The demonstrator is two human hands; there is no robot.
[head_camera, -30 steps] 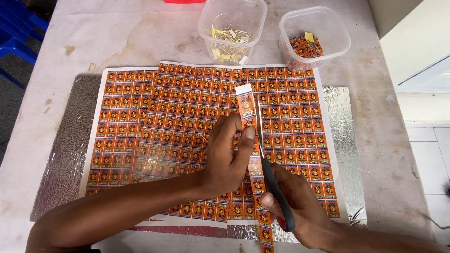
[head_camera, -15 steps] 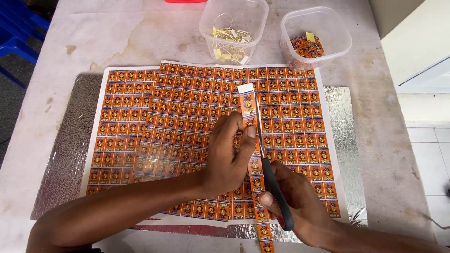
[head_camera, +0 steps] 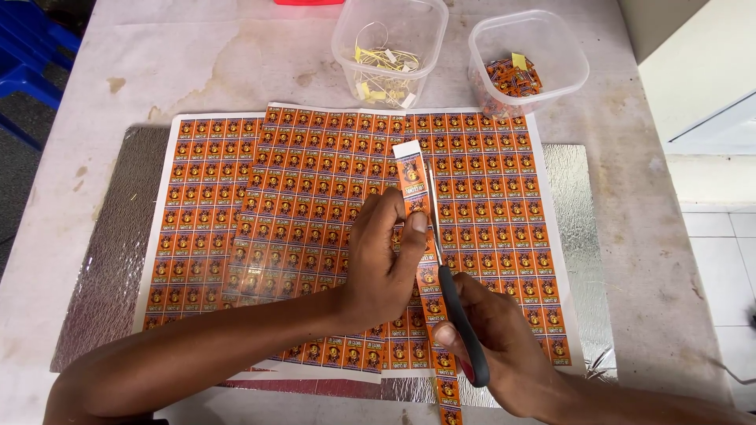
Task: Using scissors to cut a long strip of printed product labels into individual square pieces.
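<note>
My left hand [head_camera: 387, 260] pinches a long narrow strip of orange labels [head_camera: 413, 177] between thumb and fingers, holding it lengthwise above the printed sheets. My right hand [head_camera: 504, 346] grips black-handled scissors [head_camera: 457, 315], whose blades run up along the strip's right edge just beside my left thumb. The strip trails down past my right hand to the frame's bottom edge. Beneath both hands lie overlapping sheets of small orange labels [head_camera: 315, 205], spread on a silver textured mat [head_camera: 102, 260].
Two clear plastic tubs stand at the far edge: the left tub [head_camera: 390, 47] holds yellow and white paper scraps, the right tub [head_camera: 528, 59] holds cut orange labels. The stained pale tabletop [head_camera: 197, 63] surrounds the mat. A blue chair [head_camera: 24, 55] is at far left.
The strip and both hands have barely shifted; the scissors have edged slightly farther up along the strip.
</note>
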